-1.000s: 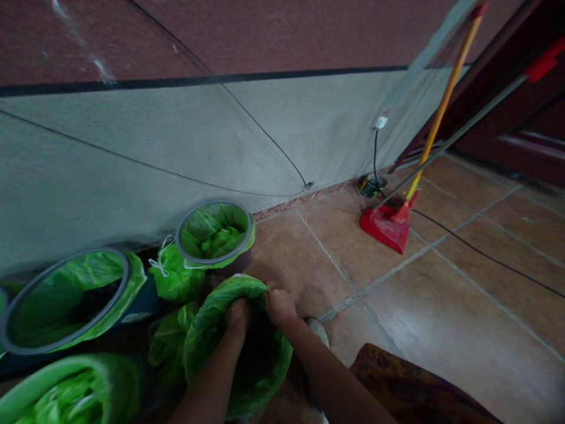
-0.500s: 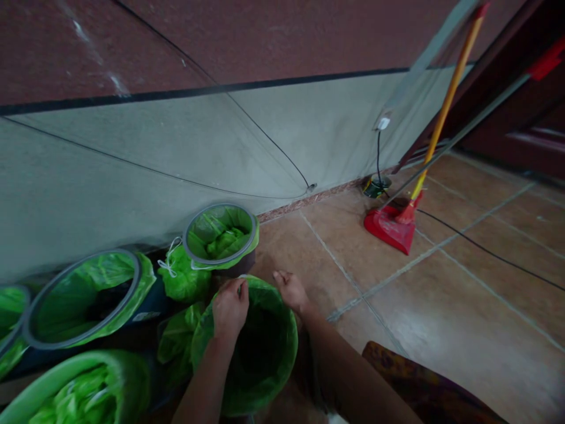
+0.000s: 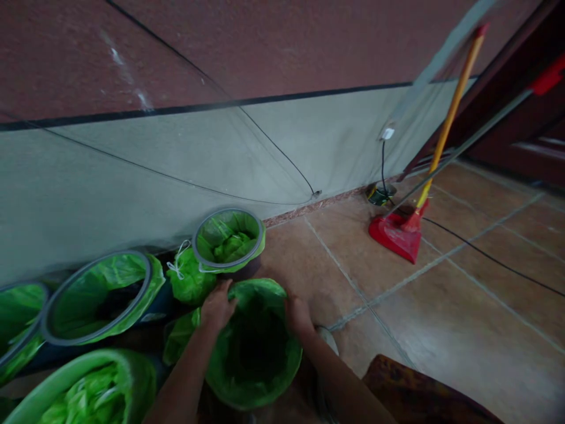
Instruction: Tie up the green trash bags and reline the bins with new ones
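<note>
In front of me stands a round bin lined with a green bin liner (image 3: 253, 391), its dark inside facing up. My left hand (image 3: 216, 307) is closed on the liner at the bin's left rim, thumb toward the opening. On the opposite side my right hand (image 3: 299, 313) grips the liner's edge, with some fingers hidden. Beside my left hand sits a knotted green bag (image 3: 189, 280) with a white drawstring. Just behind it is a smaller lined bin (image 3: 260, 240) with crumpled green plastic inside.
Grey-rimmed lined bins (image 3: 148, 282) stand along the wall at left. A green bin (image 3: 143, 383) holds crumpled bags at lower left. A red dustpan (image 3: 397, 238) and a yellow-handled broom (image 3: 445, 126) are at right, near a black cable (image 3: 477, 244). A patterned brown edge (image 3: 397, 383) shows at lower right.
Both hands have moved down from the far part of the rim to opposite sides of the bin. The right hand has closed on the liner's edge. The view has shifted slightly.
</note>
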The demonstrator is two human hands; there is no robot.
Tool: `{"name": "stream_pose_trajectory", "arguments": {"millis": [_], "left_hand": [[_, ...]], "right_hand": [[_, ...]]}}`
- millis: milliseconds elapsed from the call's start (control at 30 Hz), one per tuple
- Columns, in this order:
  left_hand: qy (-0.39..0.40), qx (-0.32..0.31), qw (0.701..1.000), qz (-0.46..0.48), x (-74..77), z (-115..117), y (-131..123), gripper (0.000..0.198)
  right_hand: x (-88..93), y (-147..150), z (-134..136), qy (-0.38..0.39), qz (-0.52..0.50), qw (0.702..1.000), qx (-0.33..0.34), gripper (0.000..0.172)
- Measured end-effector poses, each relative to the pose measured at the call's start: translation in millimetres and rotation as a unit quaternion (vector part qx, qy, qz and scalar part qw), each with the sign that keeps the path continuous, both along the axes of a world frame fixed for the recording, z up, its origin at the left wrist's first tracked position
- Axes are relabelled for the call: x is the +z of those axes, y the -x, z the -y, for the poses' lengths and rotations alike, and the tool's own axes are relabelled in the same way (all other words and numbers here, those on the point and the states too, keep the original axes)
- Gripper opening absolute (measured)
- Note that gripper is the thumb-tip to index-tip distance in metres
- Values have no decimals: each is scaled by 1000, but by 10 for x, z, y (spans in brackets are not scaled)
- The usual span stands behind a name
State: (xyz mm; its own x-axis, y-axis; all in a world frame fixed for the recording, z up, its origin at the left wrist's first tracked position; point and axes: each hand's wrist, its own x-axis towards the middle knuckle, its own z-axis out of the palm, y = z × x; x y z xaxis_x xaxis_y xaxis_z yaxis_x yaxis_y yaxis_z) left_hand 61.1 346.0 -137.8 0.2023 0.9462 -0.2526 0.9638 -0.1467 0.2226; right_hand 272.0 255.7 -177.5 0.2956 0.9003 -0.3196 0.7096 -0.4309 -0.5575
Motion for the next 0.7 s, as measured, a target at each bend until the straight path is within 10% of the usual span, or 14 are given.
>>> {"name": "stream_pose_trajectory", "arguments": {"millis": [233, 467, 700], "left_hand": [[-143, 127, 979, 74, 128, 341, -56, 50], [58, 204, 976, 57, 39, 666, -665, 54], [98, 149, 983, 36, -356, 272, -651, 46]], "right_hand": [[-23, -3, 583, -54, 27, 989, -138, 51], [431, -6, -247, -93, 4, 994, -64, 48], [310, 121, -692, -50, -11, 993, 103, 42]]}}
